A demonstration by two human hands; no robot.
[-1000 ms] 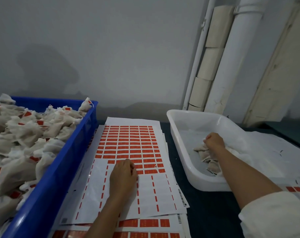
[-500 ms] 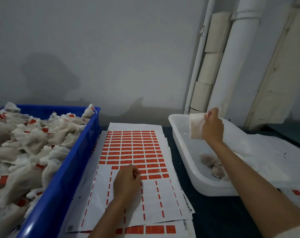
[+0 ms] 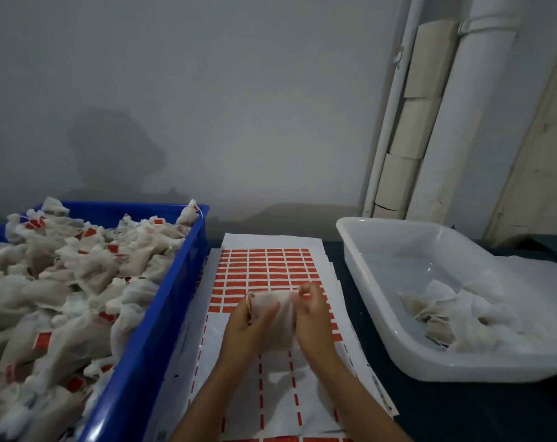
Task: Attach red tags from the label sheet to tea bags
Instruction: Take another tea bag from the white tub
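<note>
A white tea bag (image 3: pixel 275 317) is held between both hands above the label sheet (image 3: pixel 264 272). My left hand (image 3: pixel 243 327) grips its left side, thumb across the front. My right hand (image 3: pixel 312 317) pinches its upper right corner. The sheet lies flat in the middle of the table, with rows of red tags on its far half and peeled gaps on its near half. More sheets are stacked under it.
A blue crate (image 3: pixel 162 314) on the left is heaped with tagged tea bags (image 3: pixel 63 282). A white plastic tub (image 3: pixel 382 301) on the right holds a few untagged tea bags (image 3: pixel 443 317). White pipes (image 3: pixel 462 122) run up the wall behind it. The table top is dark.
My right hand carried a tea bag from the white tub over to the label sheet. My left hand lifted off the sheet and took hold of the bag too.
</note>
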